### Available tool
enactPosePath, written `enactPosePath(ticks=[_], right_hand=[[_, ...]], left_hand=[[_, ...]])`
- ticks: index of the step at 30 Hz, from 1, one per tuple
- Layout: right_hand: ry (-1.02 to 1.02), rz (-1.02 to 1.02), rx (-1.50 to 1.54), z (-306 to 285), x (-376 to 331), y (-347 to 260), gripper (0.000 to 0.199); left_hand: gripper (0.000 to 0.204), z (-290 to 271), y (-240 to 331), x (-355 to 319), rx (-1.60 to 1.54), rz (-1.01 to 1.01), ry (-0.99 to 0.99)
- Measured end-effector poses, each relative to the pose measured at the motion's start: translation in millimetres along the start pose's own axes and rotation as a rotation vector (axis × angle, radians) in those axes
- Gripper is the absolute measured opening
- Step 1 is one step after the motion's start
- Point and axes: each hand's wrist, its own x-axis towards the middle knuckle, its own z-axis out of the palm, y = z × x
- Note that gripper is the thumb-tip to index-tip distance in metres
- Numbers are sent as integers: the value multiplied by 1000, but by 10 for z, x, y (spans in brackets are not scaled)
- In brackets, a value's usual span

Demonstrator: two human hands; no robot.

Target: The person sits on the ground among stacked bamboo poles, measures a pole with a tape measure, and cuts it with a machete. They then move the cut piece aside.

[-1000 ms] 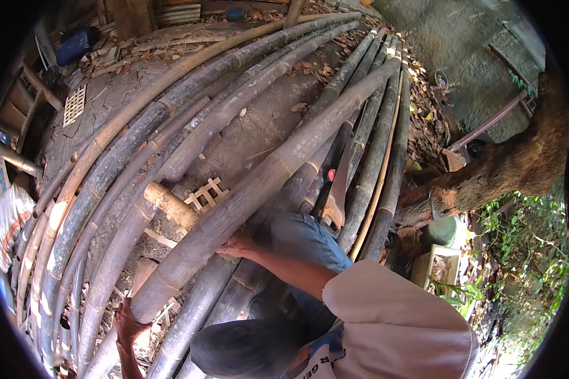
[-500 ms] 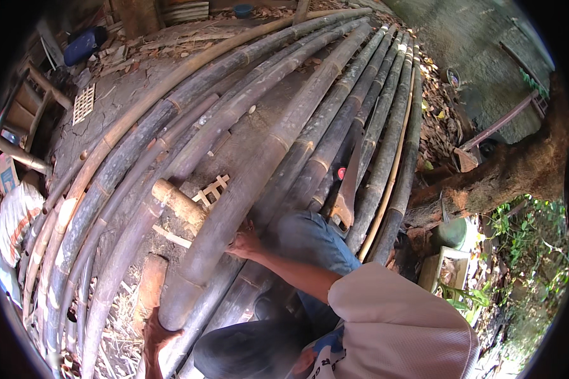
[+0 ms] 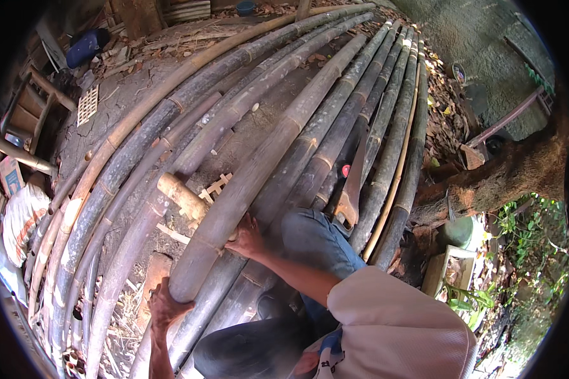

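A thick grey-brown bamboo pole (image 3: pixel 259 170) slants from lower left to the far middle, lying over other poles. My left hand (image 3: pixel 166 306) grips its near end from the left side, thumb under the end. Further up, my right hand (image 3: pixel 248 240) holds the same pole along its right side, its fingers partly hidden against the pole. Left of the pole, a short pale bamboo piece (image 3: pixel 178 194) lies crosswise by a small wooden lattice piece (image 3: pixel 216 187). A handsaw (image 3: pixel 351 196) with a wooden handle stands beside my knee, among the poles on the right.
Several more bamboo poles (image 3: pixel 139 148) lie side by side to the left and right. A tree trunk (image 3: pixel 496 174) leans in at the right, near a planter box (image 3: pixel 452 271). At the far left are a white sack (image 3: pixel 25 218) and a wooden frame (image 3: pixel 28 155).
The pole's near end has shifted up and forward, away from me. My left hand has moved up with it, and my right hand has shifted slightly forward along with the pole.
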Motion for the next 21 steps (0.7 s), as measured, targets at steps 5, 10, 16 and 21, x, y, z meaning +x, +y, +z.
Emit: enactPosePath(ticks=[5,10,16,21], right_hand=[[41,-35,-77,-30,-29,34,104],[127,-97,-121,53,-95,-12,91],[187,-121,-137,210,-54,164,85],[136,-258,-56,169,-138,142,77]], left_hand=[[90,123,586,284,7,86,5],[100,286,1405,631,81,76,102],[98,376,1683,745,144,237,231],[107,465,873,-67,168,233,346]])
